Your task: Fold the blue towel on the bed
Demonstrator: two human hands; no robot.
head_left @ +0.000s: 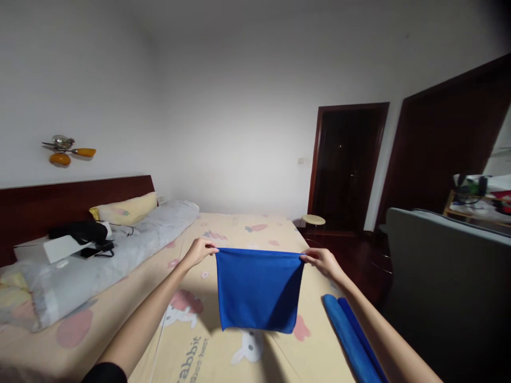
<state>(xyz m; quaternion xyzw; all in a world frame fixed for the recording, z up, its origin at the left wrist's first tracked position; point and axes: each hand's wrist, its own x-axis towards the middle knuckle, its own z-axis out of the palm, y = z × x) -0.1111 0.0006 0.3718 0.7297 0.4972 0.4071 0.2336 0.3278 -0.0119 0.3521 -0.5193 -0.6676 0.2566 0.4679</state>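
- Head view showed a person standing at the foot of a bed (247, 223), both bare arms stretched forward over it.
- Left hand (199, 251) had its fingers closed on the upper left corner of a blue cloth (258, 290).
- Right hand (322, 261) had its fingers pinched shut on the upper right corner of the same cloth.
- Blue cloth was held taut along its top edge between the two hands and hung flat below them, clear of the bed sheet.
- Two rolled blue cloths (351, 338) lay side by side on the bed, under the right forearm, near the right edge of the mattress.
- Grey quilt (99, 260) lay bunched along the left side of the bed, with a yellow pillow (128, 208) against the dark headboard (59, 205).
- Small round stool (313, 219) stood beyond the bed, by a dark doorway (346, 165).
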